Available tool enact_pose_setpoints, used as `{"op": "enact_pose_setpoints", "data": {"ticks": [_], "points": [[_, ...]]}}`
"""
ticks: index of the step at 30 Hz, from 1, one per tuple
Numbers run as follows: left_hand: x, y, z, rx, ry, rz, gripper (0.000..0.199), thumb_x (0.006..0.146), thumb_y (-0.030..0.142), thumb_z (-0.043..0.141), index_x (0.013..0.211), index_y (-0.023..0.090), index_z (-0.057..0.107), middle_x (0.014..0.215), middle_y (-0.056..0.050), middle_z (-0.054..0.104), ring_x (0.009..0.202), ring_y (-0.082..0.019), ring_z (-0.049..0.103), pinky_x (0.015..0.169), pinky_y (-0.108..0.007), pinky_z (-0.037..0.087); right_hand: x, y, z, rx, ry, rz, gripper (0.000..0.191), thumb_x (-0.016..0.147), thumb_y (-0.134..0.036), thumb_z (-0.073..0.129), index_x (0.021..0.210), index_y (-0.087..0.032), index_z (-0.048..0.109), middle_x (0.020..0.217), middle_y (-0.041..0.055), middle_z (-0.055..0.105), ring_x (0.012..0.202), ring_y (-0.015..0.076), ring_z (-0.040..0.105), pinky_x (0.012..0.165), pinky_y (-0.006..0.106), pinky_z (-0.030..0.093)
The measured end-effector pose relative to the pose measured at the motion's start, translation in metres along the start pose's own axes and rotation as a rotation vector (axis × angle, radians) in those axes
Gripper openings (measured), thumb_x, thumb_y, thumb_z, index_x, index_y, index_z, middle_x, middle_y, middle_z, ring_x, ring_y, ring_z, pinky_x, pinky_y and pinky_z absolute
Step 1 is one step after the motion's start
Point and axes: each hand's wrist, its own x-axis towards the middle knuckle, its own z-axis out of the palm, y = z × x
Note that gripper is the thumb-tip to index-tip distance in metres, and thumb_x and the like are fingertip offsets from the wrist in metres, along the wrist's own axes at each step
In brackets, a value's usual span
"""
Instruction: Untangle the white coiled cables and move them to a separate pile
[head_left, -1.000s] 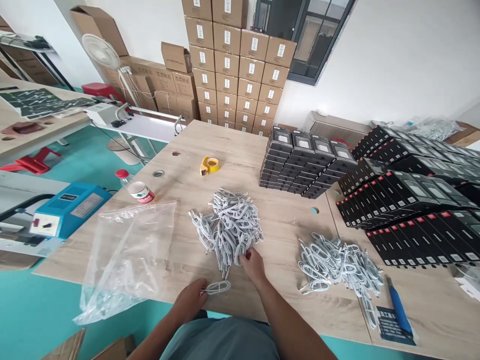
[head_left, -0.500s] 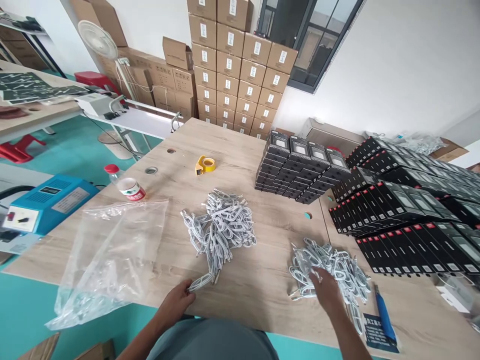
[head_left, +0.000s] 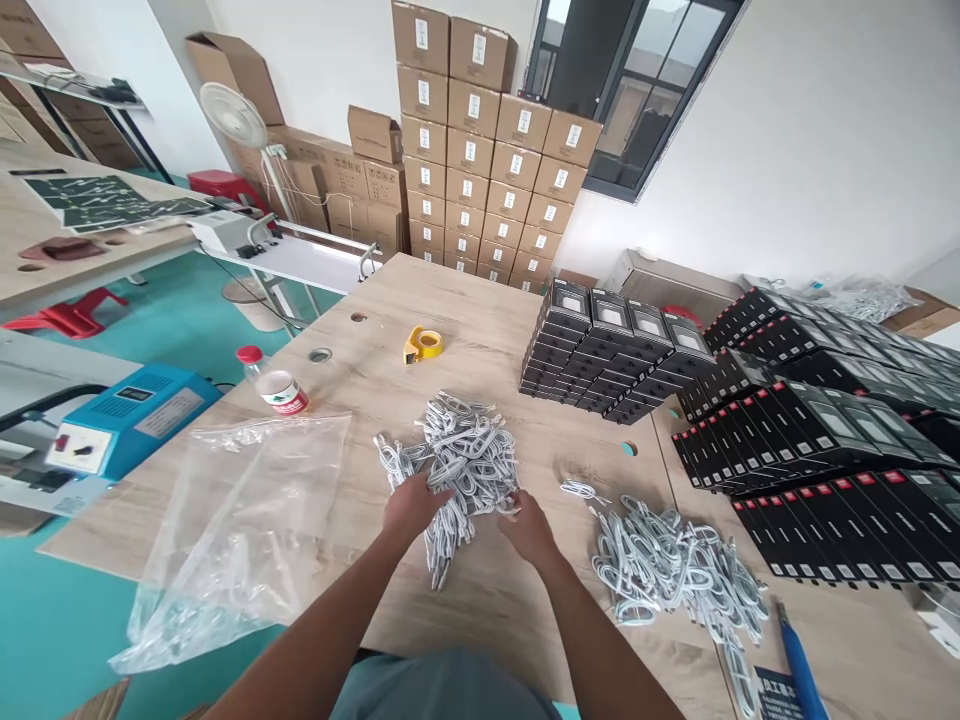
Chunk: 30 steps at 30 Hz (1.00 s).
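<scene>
Inspecting remotely, I find the left hand [head_left: 411, 507] and right hand [head_left: 529, 527] at the pile of cables [head_left: 474, 448] between and beyond them, grips too hidden to tell; overlapping loops could snag under a hasty pull.

I see a bag [head_left: 247, 510] on the table [head_left: 484, 330] left of one cable pile [head_left: 474, 450], with a second pile [head_left: 679, 560] right of both. A bottle [head_left: 283, 392] sits behind the bag, tape [head_left: 413, 347] behind the first pile, boxes [head_left: 581, 355] behind the second.
</scene>
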Motion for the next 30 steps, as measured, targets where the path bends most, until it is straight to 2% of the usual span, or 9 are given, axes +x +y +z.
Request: {"op": "enact_pose_setpoints", "data": {"ticks": [3, 6, 11, 14, 17, 20, 23, 27, 30], "points": [[0.01, 0.001, 0.008, 0.027, -0.039, -0.05, 0.026, 0.079, 0.041, 0.072, 0.081, 0.019, 0.06, 0.086, -0.009, 0.069, 0.085, -0.028, 0.066, 0.068, -0.033, 0.045, 0.004, 0.004, 0.017, 0.353, -0.003, 0.089, 0.038, 0.064, -0.034, 0.073, 0.098, -0.021, 0.062, 0.087, 0.0025, 0.07, 0.078, 0.0209, 0.064, 0.073, 0.033, 0.05], [0.015, -0.006, 0.008, 0.014, -0.103, -0.067, 0.022, 0.084, 0.036, 0.071, 0.08, 0.017, 0.06, 0.076, -0.002, 0.064, 0.072, -0.018, 0.062, 0.066, -0.03, 0.047, 0.005, 0.006, 0.02, 0.554, 0.0, 0.146, 0.038, 0.064, -0.042, 0.073, 0.091, -0.019, 0.06, 0.069, -0.0003, 0.064, 0.062, 0.0175, 0.059, 0.06, 0.031, 0.046], [0.02, -0.014, 0.001, -0.039, -0.143, -0.069, 0.023, 0.087, 0.031, 0.071, 0.077, 0.015, 0.057, 0.071, 0.004, 0.058, 0.063, -0.011, 0.056, 0.061, -0.025, 0.046, -0.002, 0.001, 0.008, 0.756, -0.013, 0.146, 0.047, 0.06, -0.051, 0.076, 0.092, -0.018, 0.065, 0.069, -0.0015, 0.062, 0.054, 0.0111, 0.05, 0.054, 0.027, 0.041], [0.017, -0.011, 0.001, -0.04, -0.119, -0.057, 0.022, 0.085, 0.028, 0.071, 0.075, 0.016, 0.055, 0.069, 0.004, 0.058, 0.063, -0.013, 0.056, 0.059, -0.025, 0.044, -0.011, -0.002, 0.001, 0.79, -0.004, 0.131, 0.045, 0.06, -0.048, 0.078, 0.091, -0.017, 0.068, 0.065, -0.0032, 0.059, 0.053, 0.0106, 0.047, 0.054, 0.028, 0.039], [0.011, -0.004, 0.005, -0.021, -0.068, -0.048, 0.021, 0.082, 0.03, 0.069, 0.073, 0.019, 0.053, 0.07, 0.001, 0.061, 0.068, -0.018, 0.061, 0.058, -0.027, 0.04, -0.02, -0.002, -0.008, 0.771, 0.046, 0.104, 0.039, 0.061, -0.043, 0.077, 0.09, -0.018, 0.069, 0.066, -0.0022, 0.061, 0.06, 0.0127, 0.05, 0.06, 0.028, 0.041], [0.006, 0.004, 0.011, -0.005, -0.005, -0.039, 0.029, 0.079, 0.042, 0.07, 0.073, 0.021, 0.051, 0.088, -0.006, 0.067, 0.084, -0.026, 0.066, 0.062, -0.031, 0.039, -0.027, 0.0, -0.017, 0.709, 0.104, 0.038, 0.035, 0.066, -0.042, 0.072, 0.092, -0.018, 0.07, 0.076, 0.0013, 0.067, 0.07, 0.0156, 0.056, 0.069, 0.03, 0.044], [0.005, 0.009, 0.015, -0.01, 0.028, -0.039, 0.03, 0.075, 0.041, 0.074, 0.073, 0.021, 0.051, 0.101, -0.01, 0.067, 0.092, -0.03, 0.065, 0.064, -0.032, 0.039, -0.03, 0.001, -0.025, 0.675, 0.116, 0.021, 0.035, 0.067, -0.043, 0.068, 0.092, -0.018, 0.068, 0.071, -0.0004, 0.063, 0.065, 0.0151, 0.053, 0.063, 0.029, 0.043], [0.011, 0.0, 0.012, -0.083, -0.004, -0.057, 0.023, 0.076, 0.025, 0.073, 0.07, 0.02, 0.052, 0.071, -0.001, 0.061, 0.071, -0.021, 0.062, 0.06, -0.03, 0.041, -0.035, 0.005, -0.032, 0.695, 0.209, 0.064, 0.039, 0.067, -0.044, 0.066, 0.096, -0.018, 0.065, 0.063, -0.005, 0.052, 0.054, 0.0124, 0.045, 0.053, 0.027, 0.038], [0.013, -0.016, 0.004, -0.185, -0.011, -0.078, 0.023, 0.082, 0.023, 0.072, 0.07, 0.017, 0.053, 0.062, 0.005, 0.055, 0.06, -0.013, 0.055, 0.06, -0.026, 0.045, -0.047, 0.009, -0.039, 0.646, 0.284, 0.063, 0.041, 0.073, -0.045, 0.064, 0.104, -0.017, 0.065, 0.066, -0.0038, 0.052, 0.056, 0.0134, 0.048, 0.054, 0.027, 0.04]]}}
